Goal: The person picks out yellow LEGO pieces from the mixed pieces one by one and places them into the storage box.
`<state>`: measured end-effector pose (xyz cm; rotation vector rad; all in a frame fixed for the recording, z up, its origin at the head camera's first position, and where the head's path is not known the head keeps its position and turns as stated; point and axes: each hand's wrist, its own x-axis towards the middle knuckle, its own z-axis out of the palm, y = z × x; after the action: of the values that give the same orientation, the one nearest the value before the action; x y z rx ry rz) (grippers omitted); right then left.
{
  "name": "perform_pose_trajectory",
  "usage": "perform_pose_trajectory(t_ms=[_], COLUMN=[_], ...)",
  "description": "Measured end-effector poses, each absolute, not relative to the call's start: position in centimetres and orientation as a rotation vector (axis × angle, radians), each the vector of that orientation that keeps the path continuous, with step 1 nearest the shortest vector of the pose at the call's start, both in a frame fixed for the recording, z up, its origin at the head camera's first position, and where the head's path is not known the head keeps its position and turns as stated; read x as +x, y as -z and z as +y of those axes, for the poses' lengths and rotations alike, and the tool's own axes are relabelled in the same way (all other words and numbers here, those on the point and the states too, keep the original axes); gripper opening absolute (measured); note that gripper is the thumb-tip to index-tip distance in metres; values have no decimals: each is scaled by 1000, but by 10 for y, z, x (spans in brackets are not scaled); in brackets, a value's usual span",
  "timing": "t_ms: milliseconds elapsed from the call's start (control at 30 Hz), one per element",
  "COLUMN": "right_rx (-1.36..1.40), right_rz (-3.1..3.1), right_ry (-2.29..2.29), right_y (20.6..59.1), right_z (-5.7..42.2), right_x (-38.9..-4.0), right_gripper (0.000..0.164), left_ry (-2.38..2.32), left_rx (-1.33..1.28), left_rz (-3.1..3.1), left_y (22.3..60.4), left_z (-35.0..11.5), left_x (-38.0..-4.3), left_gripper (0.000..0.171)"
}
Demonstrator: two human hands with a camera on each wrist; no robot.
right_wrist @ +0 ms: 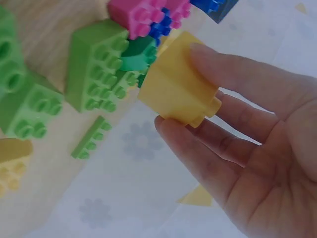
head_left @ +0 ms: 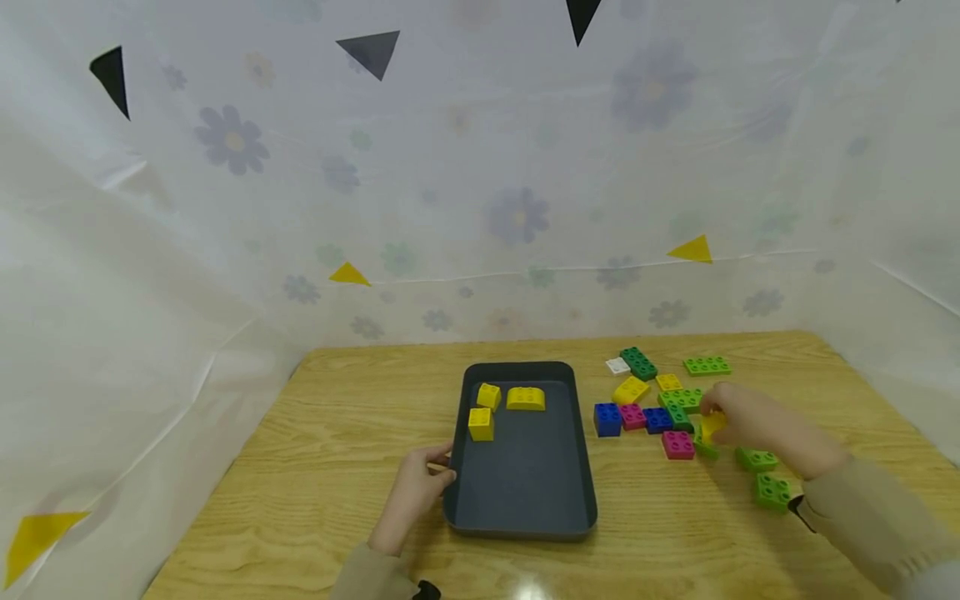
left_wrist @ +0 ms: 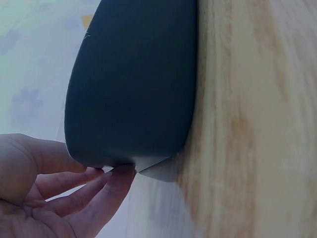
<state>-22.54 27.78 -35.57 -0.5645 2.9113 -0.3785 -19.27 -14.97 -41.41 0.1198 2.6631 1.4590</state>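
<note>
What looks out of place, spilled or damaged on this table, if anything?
Nothing really stands out. The tray looks intact, with three yellow blocks inside. The loose blocks on its right lie at mixed angles, but that just looks like ordinary scatter. The right hand holds another yellow block.

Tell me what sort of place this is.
Probably a curtained-off tabletop workspace: flower-printed sheeting hangs behind and beside a wood-grain table, which bears a dark tray and toy bricks.
</note>
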Motion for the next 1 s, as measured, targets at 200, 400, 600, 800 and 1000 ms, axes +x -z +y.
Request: perform_pose_trajectory(t_ms=[200, 400, 600, 800, 1000], right_rx=[-590, -626, -693, -743, -806], right_rz=[2909, 2928, 2981, 3030, 3042], right_ry=[382, 386, 412, 424, 463], right_y=[339, 323, 314, 310, 312], right_z=[265, 249, 234, 214, 190], right_x=[-235, -244, -252, -255, -258], right_gripper=[33, 33, 30, 27, 29], left_ry=[-1457, -1444, -1450, -1452, -1447], left_rx=[116, 124, 134, 120, 123], left_rz=[2663, 2672, 2669, 2668, 2675], left_y=[414, 414, 415, 416, 417], left_z=[-150, -150, -151, -151, -151], left_x=[-192, -192, -193, -193, -194], left_gripper=[44, 44, 44, 44, 44])
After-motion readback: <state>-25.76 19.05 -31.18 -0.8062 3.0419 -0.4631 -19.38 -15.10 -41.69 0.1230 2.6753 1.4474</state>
